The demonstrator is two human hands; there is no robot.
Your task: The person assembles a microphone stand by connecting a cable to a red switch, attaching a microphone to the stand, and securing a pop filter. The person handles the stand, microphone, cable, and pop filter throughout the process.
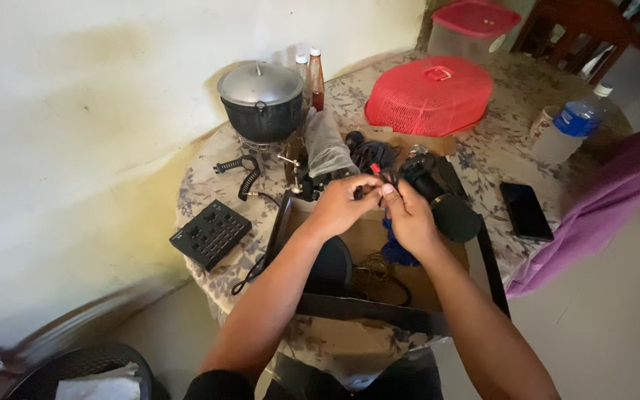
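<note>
**Both hands pinched on one thin cable over an open box**

Standing right by the counter here. The left hand and right hand are brought together above an open cardboard box, and both sets of fingers are closed down tight on a thin black cable with a small red bit near its end. It's held up off the box, between the two hands, probably because something that skinny needs both pinches to keep it steady and close enough to see.

The rest looks spread out so it's all in reach. A black mic lies just right of the hands, partly over the box. A bundle of cords sits just behind. A small black mixer is off to the left near the counter's edge, with a coiled lead behind it.

Kitchen stuff is pushed to the back, out of the way: a lidded pot, two sauce bottles, a red mesh food cover. A phone lies flat on the right, and a water bottle stands further back.
</note>
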